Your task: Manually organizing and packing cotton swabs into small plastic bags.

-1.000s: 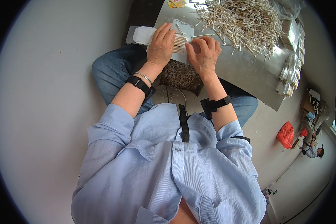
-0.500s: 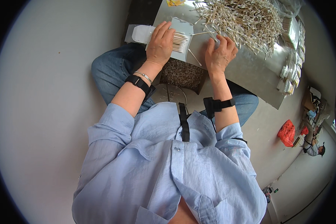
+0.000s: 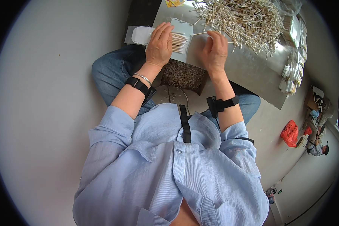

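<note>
Row of cotton swabs lies in an open white packet, sticks pointing toward the right hand. Left hand lies flat on it, fingers extended. Right hand is loosely open on the metal sheet, loose swab pile beyond.

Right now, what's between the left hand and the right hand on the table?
In the head view, the left hand presses a row of cotton swabs in a white packet; then bare grey table up to the right hand.
</note>
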